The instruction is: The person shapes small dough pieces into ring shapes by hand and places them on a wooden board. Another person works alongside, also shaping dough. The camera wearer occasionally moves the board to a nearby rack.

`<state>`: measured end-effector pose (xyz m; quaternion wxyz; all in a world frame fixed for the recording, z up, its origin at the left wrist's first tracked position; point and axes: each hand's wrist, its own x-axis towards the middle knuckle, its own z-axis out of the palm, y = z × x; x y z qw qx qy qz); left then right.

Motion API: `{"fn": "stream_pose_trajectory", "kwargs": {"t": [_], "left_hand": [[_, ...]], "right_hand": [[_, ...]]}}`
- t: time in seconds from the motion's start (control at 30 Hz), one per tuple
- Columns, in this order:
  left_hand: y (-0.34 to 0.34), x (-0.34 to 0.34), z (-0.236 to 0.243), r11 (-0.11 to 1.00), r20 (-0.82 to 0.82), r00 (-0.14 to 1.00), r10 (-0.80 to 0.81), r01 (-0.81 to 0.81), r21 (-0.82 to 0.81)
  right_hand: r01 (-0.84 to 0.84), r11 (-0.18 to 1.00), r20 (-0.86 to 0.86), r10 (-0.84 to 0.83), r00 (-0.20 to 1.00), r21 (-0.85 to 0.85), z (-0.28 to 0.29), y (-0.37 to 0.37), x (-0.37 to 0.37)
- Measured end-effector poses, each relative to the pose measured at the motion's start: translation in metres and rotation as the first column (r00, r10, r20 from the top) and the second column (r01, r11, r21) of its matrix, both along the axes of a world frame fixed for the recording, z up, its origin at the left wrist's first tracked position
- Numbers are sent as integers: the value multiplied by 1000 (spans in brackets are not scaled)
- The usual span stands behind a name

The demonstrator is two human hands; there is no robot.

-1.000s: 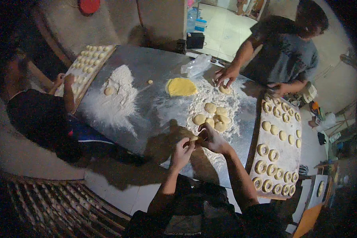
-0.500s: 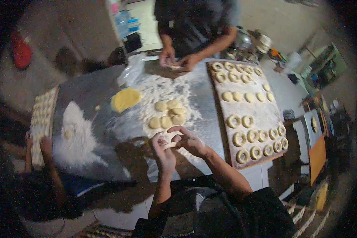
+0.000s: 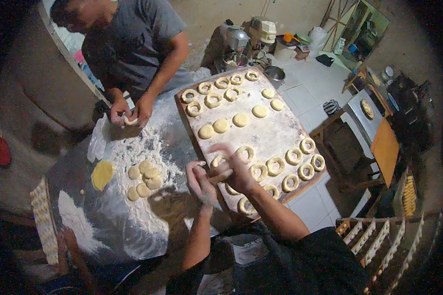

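Observation:
My left hand (image 3: 200, 185) is half closed, its fingers curled at the near left edge of a floured board (image 3: 261, 139); what they hold, if anything, is hidden. Above that board my right hand (image 3: 237, 170) is smeared by motion, its fingers reaching left over a dough ring (image 3: 221, 159) they partly cover. More rings stand in rows at the board's far and near ends, such as one dough ring (image 3: 275, 166). Between them lies a row of flat dough rounds (image 3: 240, 119). Left of my hands, several dough rounds (image 3: 143, 190) sit in flour on the metal table (image 3: 177, 142).
Across the table a co-worker's hands (image 3: 129, 114) hold a dough piece. A yellow dough sheet (image 3: 102, 175), a plastic bag (image 3: 98, 139) and a flour heap (image 3: 76, 221) lie leftward. Another person's hands (image 3: 66, 241) are beside a dough-filled tray (image 3: 44, 220). Mixers (image 3: 237, 38) stand behind.
My view has swung right, and both hands have gone from the floured table to the board's left edge. The dough ring they held earlier cannot be made out in them now.

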<state>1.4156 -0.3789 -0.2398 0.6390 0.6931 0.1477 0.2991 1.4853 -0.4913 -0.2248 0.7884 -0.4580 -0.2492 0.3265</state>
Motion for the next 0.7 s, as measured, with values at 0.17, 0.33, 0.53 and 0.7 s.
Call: {"fn": "stream_pose_trajectory", "kwargs": {"t": [0.17,0.33,0.53,0.7], "left_hand": [[-64,54,12,979,-169,970,-175,189,70],[-106,92,34,944,-495,833,-247,322,72],[-139,126,2,949,-74,974,-212,224,221],[-145,149,-50,780,-260,953,-157,281,560]], "right_hand": [[220,943,297,-141,944,-250,13,-61,35],[410,778,520,-127,845,-476,25,-106,68],[394,867,224,-337,915,-305,-7,-131,96],[196,901,-87,-247,965,-386,-6,-152,116]]}}
